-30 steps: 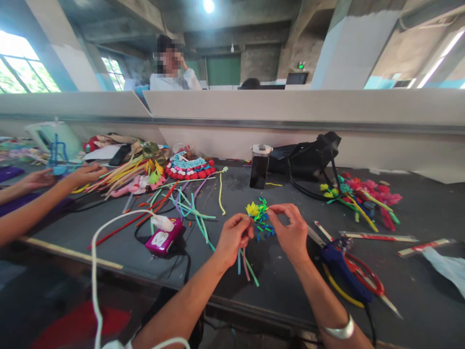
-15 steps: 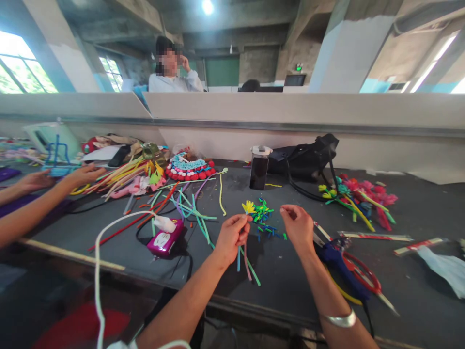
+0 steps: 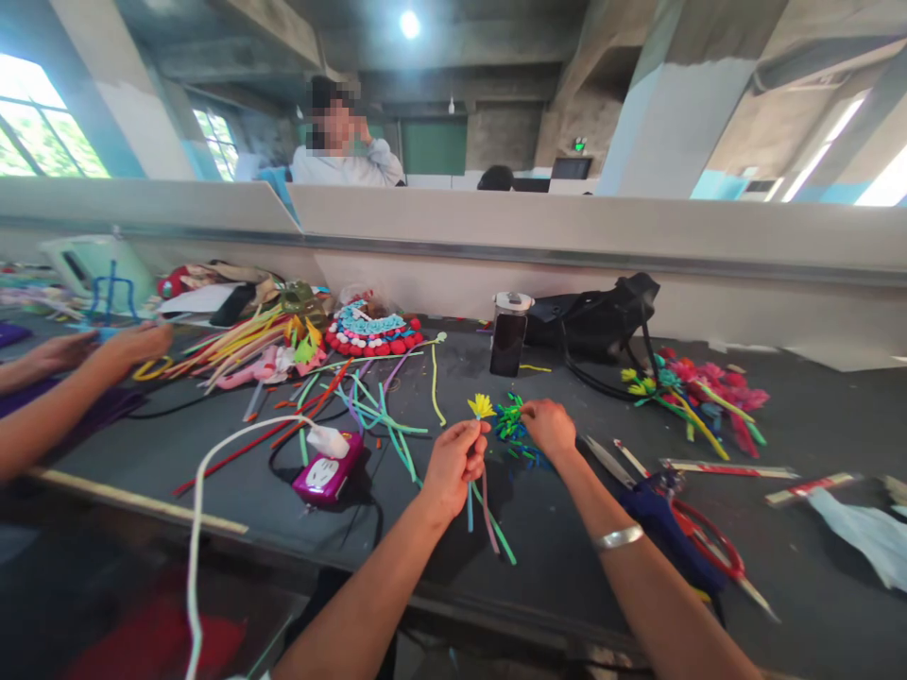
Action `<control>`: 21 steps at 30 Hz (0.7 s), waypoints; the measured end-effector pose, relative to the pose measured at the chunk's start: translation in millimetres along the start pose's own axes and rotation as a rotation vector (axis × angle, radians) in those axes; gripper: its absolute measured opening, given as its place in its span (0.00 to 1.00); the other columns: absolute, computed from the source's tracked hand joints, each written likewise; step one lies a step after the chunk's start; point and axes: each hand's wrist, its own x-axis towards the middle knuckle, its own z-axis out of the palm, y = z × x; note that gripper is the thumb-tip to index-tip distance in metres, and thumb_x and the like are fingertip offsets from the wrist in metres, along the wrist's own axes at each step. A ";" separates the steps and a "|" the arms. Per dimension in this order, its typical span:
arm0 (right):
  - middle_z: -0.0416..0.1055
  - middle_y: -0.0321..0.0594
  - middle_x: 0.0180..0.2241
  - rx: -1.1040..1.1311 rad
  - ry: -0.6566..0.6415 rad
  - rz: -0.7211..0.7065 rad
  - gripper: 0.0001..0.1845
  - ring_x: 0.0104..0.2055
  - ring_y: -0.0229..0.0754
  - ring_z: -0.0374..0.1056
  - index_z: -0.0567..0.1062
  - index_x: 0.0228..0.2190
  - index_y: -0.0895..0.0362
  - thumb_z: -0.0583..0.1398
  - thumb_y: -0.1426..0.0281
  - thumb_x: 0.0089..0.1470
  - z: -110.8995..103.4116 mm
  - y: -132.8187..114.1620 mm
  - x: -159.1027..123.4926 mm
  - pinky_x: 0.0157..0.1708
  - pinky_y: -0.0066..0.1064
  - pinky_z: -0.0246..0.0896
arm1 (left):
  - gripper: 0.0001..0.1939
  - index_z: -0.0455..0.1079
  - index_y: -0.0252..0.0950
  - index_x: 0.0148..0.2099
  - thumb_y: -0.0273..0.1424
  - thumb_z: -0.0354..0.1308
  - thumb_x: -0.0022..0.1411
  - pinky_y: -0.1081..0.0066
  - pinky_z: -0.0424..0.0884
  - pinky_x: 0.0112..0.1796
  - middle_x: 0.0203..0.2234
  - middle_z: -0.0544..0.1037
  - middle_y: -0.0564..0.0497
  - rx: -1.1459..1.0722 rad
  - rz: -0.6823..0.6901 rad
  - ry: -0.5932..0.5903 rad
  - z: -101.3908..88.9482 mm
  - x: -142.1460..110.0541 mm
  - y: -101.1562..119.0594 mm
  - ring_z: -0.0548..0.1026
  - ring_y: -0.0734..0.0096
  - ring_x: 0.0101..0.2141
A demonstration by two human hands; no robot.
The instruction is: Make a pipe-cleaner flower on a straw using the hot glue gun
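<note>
A concrete-beamed room, a person in a white top (image 3: 347, 168) beyond the pale partition (image 3: 567, 219); on your side, a dark grey worktop (image 3: 553, 557) strewn with coloured fuzzy strips. Your left hand (image 3: 453, 467): thumb and forefinger pressed together, pinching the small, bright yellow, many-petalled fuzzy flower (image 3: 482, 406) at its base. Petals fan out just above your fingertips, clear of them; the other fingers curl into the palm. Below that hand, thin pale blue, dusty pink and green strips (image 3: 488, 515) slant toward you; cannot tell whether you grip them. Your right hand (image 3: 549, 427), silver cuff bracelet (image 3: 619, 538) at its wrist, reaches in from the flower's right, fingers bunched, tips at the edge of the loose heap of short green and blue fuzzy pieces (image 3: 508, 420). Cannot tell whether a piece sits between those tips. The heap lies between flower and right fingertips. Behind: black phone (image 3: 508, 345) propped upright before a clear cup with a white lid (image 3: 514, 301). Right of your right forearm: dark blue glue gun (image 3: 670, 534), partly overlapping red-handled scissors (image 3: 715, 543).
</note>
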 end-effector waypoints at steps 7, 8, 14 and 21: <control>0.74 0.40 0.30 0.077 0.027 -0.012 0.09 0.33 0.41 0.68 0.79 0.28 0.54 0.57 0.69 0.49 -12.9 -1.4 -4.3 0.34 0.30 0.59 | 0.19 0.70 0.30 0.35 0.39 0.67 0.48 0.79 0.41 0.16 0.18 0.64 0.59 0.002 -0.006 -0.005 0.5 -1.6 -0.9 0.53 0.88 0.14; 0.74 0.39 0.29 0.103 0.030 -0.006 0.10 0.33 0.41 0.68 0.78 0.29 0.53 0.56 0.69 0.49 -15.9 -2.2 -5.7 0.33 0.30 0.59 | 0.19 0.70 0.30 0.35 0.40 0.67 0.48 0.79 0.41 0.16 0.18 0.64 0.59 0.000 -0.008 -0.009 1.4 -1.7 -1.2 0.53 0.88 0.14; 0.76 0.37 0.27 0.300 0.052 0.029 0.10 0.30 0.41 0.71 0.77 0.28 0.54 0.56 0.66 0.49 -26.1 -6.9 -22.4 0.33 0.30 0.61 | 0.20 0.69 0.31 0.35 0.40 0.68 0.47 0.79 0.40 0.16 0.18 0.64 0.59 0.004 -0.033 0.001 7.4 -2.3 -3.2 0.53 0.88 0.14; 0.76 0.41 0.26 0.505 0.104 0.092 0.12 0.29 0.44 0.70 0.75 0.26 0.56 0.58 0.61 0.48 -37.3 -12.3 -42.3 0.32 0.33 0.63 | 0.19 0.69 0.31 0.34 0.40 0.68 0.47 0.79 0.41 0.16 0.19 0.64 0.59 0.079 0.021 0.016 9.3 -2.1 -6.8 0.54 0.88 0.14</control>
